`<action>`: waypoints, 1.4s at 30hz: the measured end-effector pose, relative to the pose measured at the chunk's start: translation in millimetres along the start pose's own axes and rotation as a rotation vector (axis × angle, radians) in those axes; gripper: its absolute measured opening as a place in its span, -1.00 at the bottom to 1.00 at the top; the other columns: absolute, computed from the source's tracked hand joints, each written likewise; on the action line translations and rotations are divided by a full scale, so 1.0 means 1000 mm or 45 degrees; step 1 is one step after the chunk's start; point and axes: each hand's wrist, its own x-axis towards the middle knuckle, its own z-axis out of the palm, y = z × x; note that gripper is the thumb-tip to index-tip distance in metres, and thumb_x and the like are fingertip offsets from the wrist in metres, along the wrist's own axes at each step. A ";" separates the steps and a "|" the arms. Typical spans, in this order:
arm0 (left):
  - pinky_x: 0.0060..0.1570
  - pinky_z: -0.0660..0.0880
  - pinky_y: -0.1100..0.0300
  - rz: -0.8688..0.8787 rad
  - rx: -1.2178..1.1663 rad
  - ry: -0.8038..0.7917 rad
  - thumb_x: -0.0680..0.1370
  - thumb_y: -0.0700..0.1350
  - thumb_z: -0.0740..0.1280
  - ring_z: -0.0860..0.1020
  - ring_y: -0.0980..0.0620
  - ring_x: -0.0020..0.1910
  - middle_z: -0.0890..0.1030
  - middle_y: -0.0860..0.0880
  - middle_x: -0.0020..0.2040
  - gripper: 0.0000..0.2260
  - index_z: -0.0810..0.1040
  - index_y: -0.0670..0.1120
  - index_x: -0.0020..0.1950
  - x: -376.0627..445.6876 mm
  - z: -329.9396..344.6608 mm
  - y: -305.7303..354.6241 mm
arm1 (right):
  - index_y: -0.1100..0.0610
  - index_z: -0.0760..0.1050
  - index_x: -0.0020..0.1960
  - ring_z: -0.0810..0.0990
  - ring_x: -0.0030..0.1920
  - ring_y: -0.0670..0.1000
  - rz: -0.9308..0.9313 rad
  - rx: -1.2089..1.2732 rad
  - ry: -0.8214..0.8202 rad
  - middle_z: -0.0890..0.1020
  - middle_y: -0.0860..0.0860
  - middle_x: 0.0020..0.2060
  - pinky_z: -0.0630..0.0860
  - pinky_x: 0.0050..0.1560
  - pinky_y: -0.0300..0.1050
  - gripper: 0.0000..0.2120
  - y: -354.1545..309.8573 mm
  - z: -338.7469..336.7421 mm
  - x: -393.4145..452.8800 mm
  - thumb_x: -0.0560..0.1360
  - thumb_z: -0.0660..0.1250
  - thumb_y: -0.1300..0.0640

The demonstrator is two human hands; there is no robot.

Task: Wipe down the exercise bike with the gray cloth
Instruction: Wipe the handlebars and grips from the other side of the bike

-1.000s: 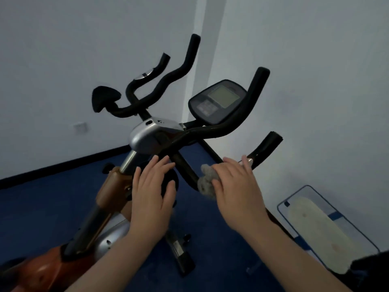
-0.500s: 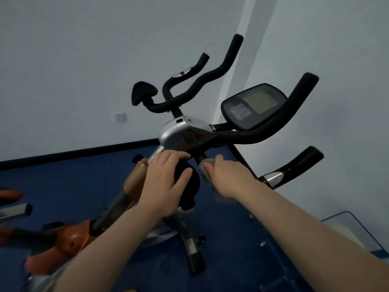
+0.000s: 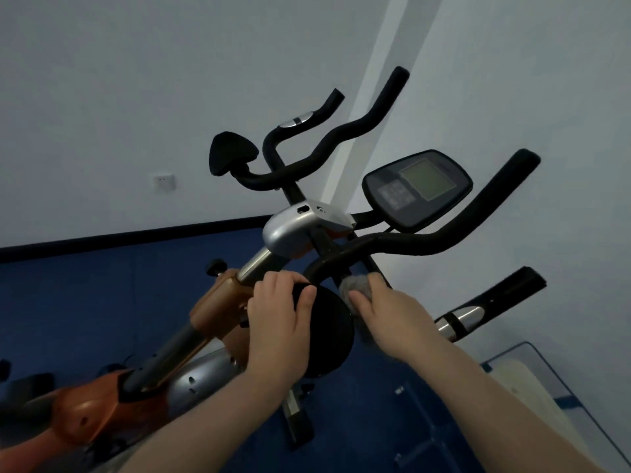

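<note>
A single head-worn camera looks forward and down from close behind the exercise bike point(image 3: 307, 230), tilted so the floor point(image 3: 102, 295) slants. Both forearms reach in from the near edge. The handlebars point(image 3: 444, 233) fill the centre; the wall point(image 3: 136, 80) stands far behind.

Left hand point(image 3: 278, 327) grips a round black pad point(image 3: 329, 331) mid-frame, right hand point(image 3: 392, 315) presses the gray cloth point(image 3: 356, 286) against the bike point(image 3: 300, 227) bar just beside it, console point(image 3: 418, 189) upper right.
</note>
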 end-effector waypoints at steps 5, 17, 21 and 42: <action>0.01 0.37 0.15 0.012 -0.107 -0.034 0.60 -0.01 0.20 0.38 0.18 -0.03 0.41 0.14 -0.06 -0.98 0.40 0.10 0.00 0.001 -0.001 -0.003 | 0.10 0.42 0.25 0.54 0.10 0.14 0.111 0.157 -0.001 0.60 0.13 0.11 0.38 -0.03 -0.05 -0.60 -0.013 -0.005 0.023 0.65 0.03 -0.16; 0.20 0.37 -0.03 0.191 -0.009 -0.128 0.57 -0.16 0.30 0.37 0.06 0.18 0.46 0.08 0.15 -0.81 0.49 -0.01 0.17 0.002 -0.008 -0.004 | -0.03 0.43 0.41 0.45 0.37 0.03 -0.262 -0.473 0.364 0.53 -0.05 0.30 0.15 0.48 0.19 -0.48 0.046 -0.021 -0.089 0.47 0.44 0.11; 0.33 0.17 -0.11 0.306 0.207 -0.224 0.54 -0.08 0.34 0.31 -0.04 0.36 0.41 0.03 0.36 -0.68 0.46 0.03 0.30 -0.001 -0.010 0.007 | -0.06 0.43 0.39 0.22 0.50 -0.01 -0.105 -0.093 0.490 0.43 -0.10 0.37 -0.05 0.53 0.12 -0.61 0.030 0.005 -0.085 0.61 0.13 -0.12; 0.11 0.42 0.12 0.316 0.152 -0.544 0.65 -0.06 0.19 0.52 0.11 0.06 0.55 0.13 0.08 -0.81 0.51 0.02 0.22 -0.020 0.079 0.095 | 0.13 0.61 0.10 0.46 0.34 0.11 -0.454 -0.546 1.090 0.60 0.05 0.15 0.04 0.52 0.11 -0.76 0.143 -0.054 -0.040 0.55 0.23 0.10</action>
